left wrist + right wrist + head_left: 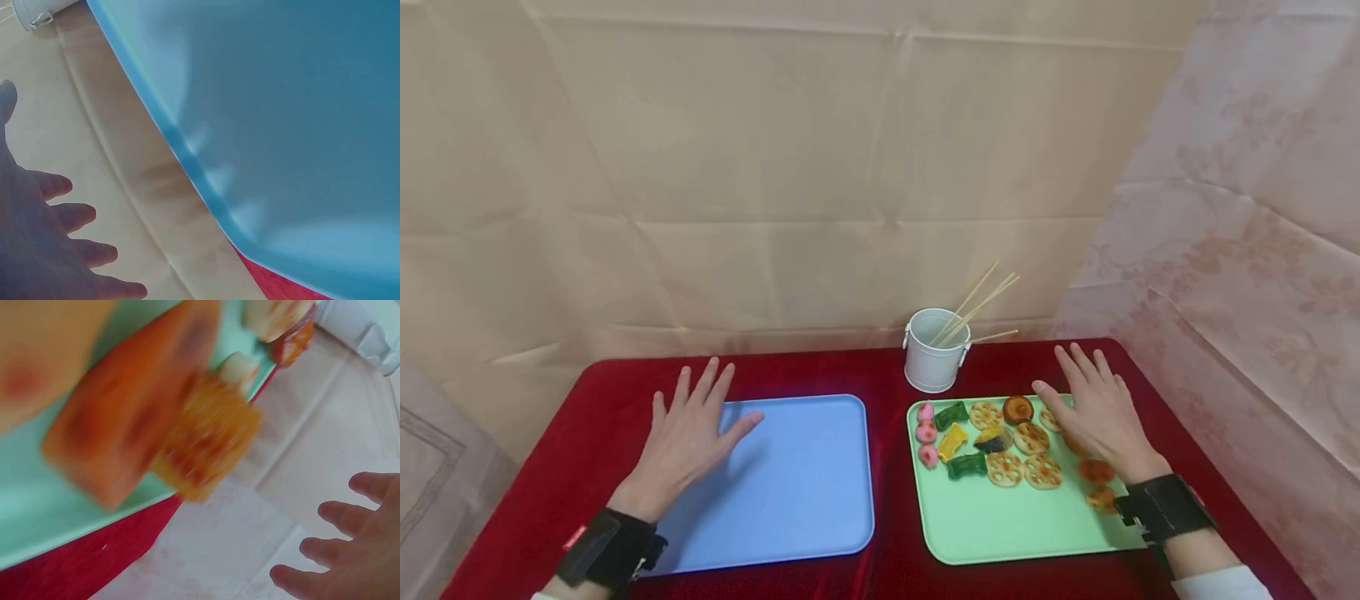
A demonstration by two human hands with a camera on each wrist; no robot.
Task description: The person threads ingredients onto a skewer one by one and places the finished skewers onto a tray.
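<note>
My left hand (688, 437), fingers spread and holding nothing, hovers over the left side of a blue tray (805, 492). On the other side, my right hand (1101, 417) is spread flat above the right part of a green tray (992, 525), hiding some of the food there. That tray bears lotus root slices (1004, 469), green pepper pieces (966, 466), a yellow piece (952, 442), pink round pieces (927, 431) and a brown round piece (1018, 409). In the right wrist view, an orange wedge (125, 419) and a corn piece (209, 437) lie close to the camera.
A white bucket (931, 367) stands behind the green tray, with several thin wooden skewers (977, 308) leaning out of it. Red cloth (891, 500) covers the table. Beige fabric (737, 167) hangs behind, and pale floral fabric (1262, 208) is at the right.
</note>
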